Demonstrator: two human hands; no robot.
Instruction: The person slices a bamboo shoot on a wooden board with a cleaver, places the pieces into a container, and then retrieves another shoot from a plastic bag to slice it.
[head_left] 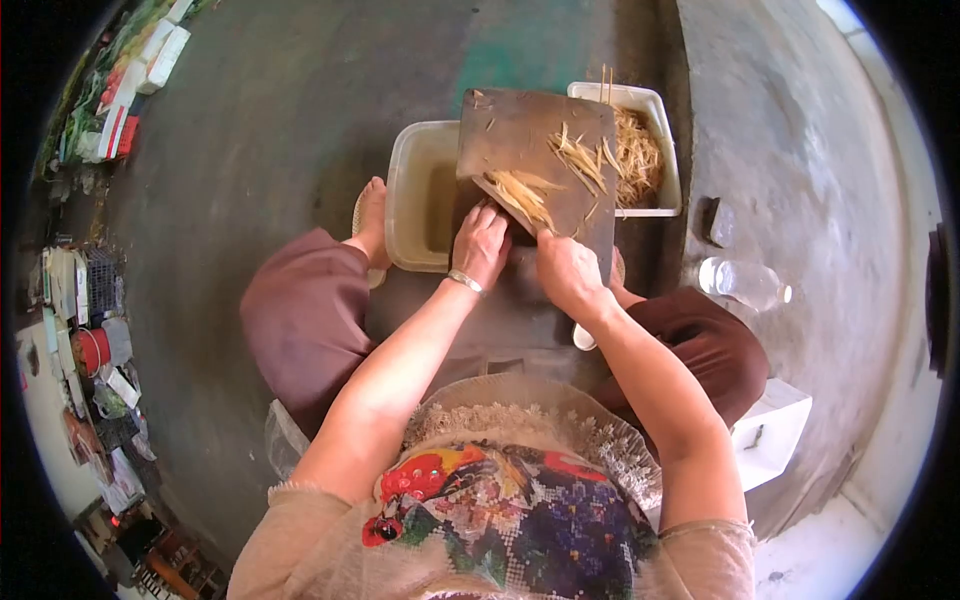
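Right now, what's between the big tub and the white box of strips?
A dark board with pale strips on it lies between the tub and white box, in the head view.

From my end, I can't tell whether this is a home or a shop; I see a plain working area with a bare grey floor (260, 130). Crowded goods (85, 330) line one edge, with white boxes (165, 58) near greenery (88, 90), and a wall (915, 420) stands opposite.
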